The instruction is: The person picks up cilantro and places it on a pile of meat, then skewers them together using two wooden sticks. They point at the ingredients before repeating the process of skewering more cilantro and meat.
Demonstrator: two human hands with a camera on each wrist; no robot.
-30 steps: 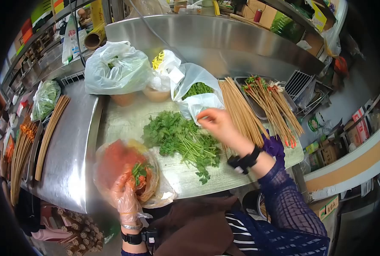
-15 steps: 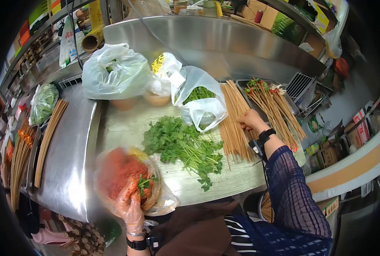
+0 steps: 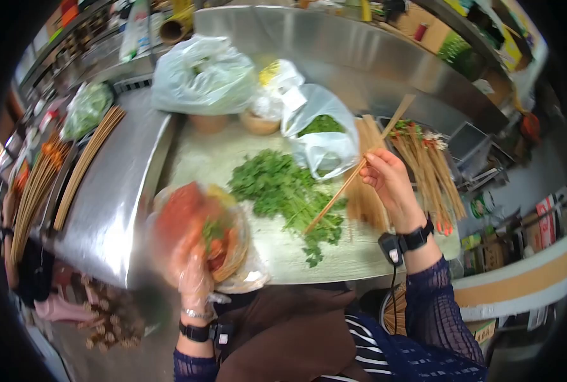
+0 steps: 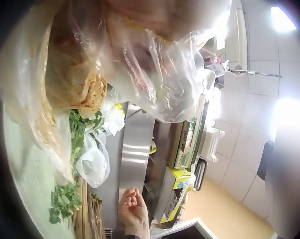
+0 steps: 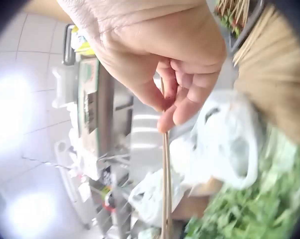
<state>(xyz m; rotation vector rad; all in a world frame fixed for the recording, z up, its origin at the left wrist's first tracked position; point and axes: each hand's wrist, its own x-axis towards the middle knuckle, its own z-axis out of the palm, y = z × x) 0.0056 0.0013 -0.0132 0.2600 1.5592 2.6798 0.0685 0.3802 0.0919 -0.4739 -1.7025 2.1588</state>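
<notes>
In the head view my right hand [image 3: 388, 178] pinches thin bamboo skewers [image 3: 336, 202] between thumb and fingertips, slanting over the cilantro [image 3: 271, 181]. Two skewers [image 5: 166, 189] show below those fingertips in the right wrist view. My left hand [image 3: 194, 274], in a clear plastic glove, is over a plastic-lined container [image 3: 236, 254] of red-sauced food [image 3: 185, 210]. Its fingers hold a red-coated piece with a cilantro sprig [image 3: 212, 232], blurred here. An orange-brown, red-flecked piece [image 4: 90, 92] shows through plastic in the left wrist view.
A bundle of bare skewers [image 3: 366, 200] lies right of the cilantro, beside a tray of loaded skewers [image 3: 427, 156]. Bags of greens [image 3: 325, 127] and a larger white bag [image 3: 204, 76] stand behind. More skewers [image 3: 89, 165] lie on the left metal counter.
My right hand went from above the cilantro to the skewer bundle, then lifted away holding skewers. The left hand stays at the red-sauced food. The head view has shifted.
</notes>
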